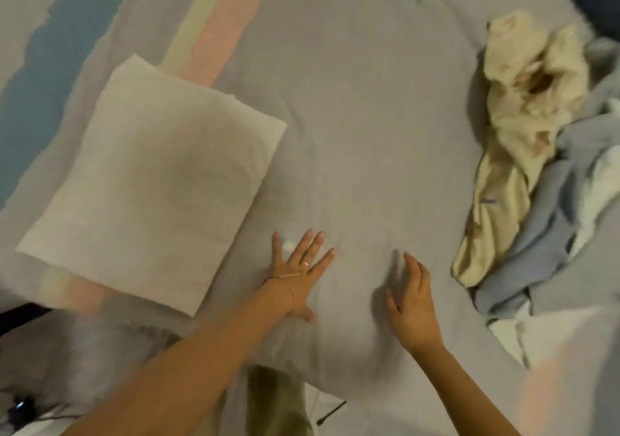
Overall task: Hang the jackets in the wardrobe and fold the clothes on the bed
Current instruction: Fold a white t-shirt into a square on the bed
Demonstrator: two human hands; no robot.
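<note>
Bed sheet (369, 117): plain grey under me, with pale blue, yellow and pink stripes along its left.
Pillow (151, 184): off-white, no pattern.
Crumpled garment (523, 107): cream with brown blotches.
Heap (543, 234): light blue, white mixed in.
My left grip (298, 278): thin red thread at the wrist, pale ring.

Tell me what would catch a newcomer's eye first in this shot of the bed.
Two bare hands show near the bottom centre: the left hand lies flat, fingers spread, on the grey bedcover, the right hand open beside it. A pale square pillow sits to their left, and a crumpled cream garment lies against a heap of blue and white clothes at the right edge.
</note>
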